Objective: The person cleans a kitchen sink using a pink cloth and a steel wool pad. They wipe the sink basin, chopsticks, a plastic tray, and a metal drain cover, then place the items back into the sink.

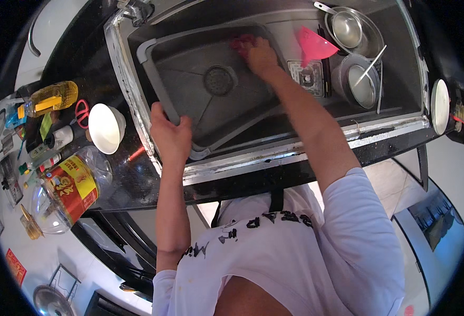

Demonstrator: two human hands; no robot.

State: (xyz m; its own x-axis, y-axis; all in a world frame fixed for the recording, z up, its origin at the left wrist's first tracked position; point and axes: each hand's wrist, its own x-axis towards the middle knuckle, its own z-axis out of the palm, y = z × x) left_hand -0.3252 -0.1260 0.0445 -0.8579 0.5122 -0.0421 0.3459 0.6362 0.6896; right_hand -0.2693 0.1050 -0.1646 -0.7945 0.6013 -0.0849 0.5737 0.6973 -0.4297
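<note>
A grey plastic basin (184, 98) with a round drain fitting in its floor lies slightly turned in the left part of the dark sink. My left hand (171, 134) grips the basin's rim at its near left side, thumb inside. Near the basin's far right corner, my right hand (261, 59) holds a dark pink cloth (243, 45) against the inner surface. Just right of the basin are a pink plastic funnel-like piece (315, 44) and a square metal drain cover (306, 77).
Metal bowls (374, 37), a white-handled ladle (346, 29) and a pot with liquid (362, 85) stand in the sink's right part. A faucet (137, 12) is at the back left. A white bowl (106, 128), red-handled scissors (82, 113) and bottles (74, 185) crowd the left counter.
</note>
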